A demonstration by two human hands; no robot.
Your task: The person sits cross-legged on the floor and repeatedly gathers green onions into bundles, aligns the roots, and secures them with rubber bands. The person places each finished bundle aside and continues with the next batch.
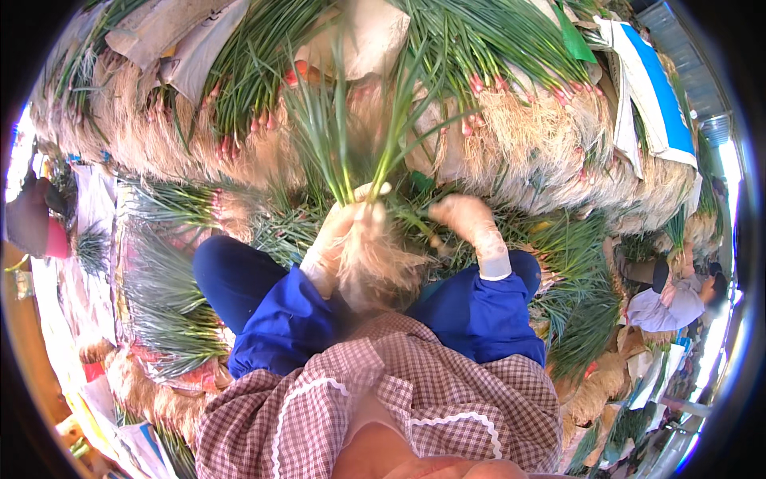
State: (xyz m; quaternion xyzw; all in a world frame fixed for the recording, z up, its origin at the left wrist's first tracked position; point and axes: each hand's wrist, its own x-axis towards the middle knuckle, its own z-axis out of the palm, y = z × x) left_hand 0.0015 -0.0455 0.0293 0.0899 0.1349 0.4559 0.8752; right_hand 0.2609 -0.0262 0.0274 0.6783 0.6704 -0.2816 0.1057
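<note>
Gloved in a pale, soiled glove, my left hand (pixel 341 233) is closed around a small bunch of green onions (pixel 347 161) in front of my lap. Their green leaves point up and away from me, and the stringy pale roots (pixel 380 251) hang towards my lap. To the right is my right hand (pixel 464 218), also gloved, with its fingers curled and blurred. It lies near a loose stalk (pixel 425 227) above a heap of leaf trimmings (pixel 287 230); whether it grips anything is unclear.
A long bank of green onions with dense roots (pixel 526 143) stretches across ahead, partly under pale sacks (pixel 365 39). More bunches lie on my left (pixel 161 287) and right (pixel 574 257). A co-worker (pixel 670 299) sits at the far right. Sheeting (pixel 96 239) covers ground at left.
</note>
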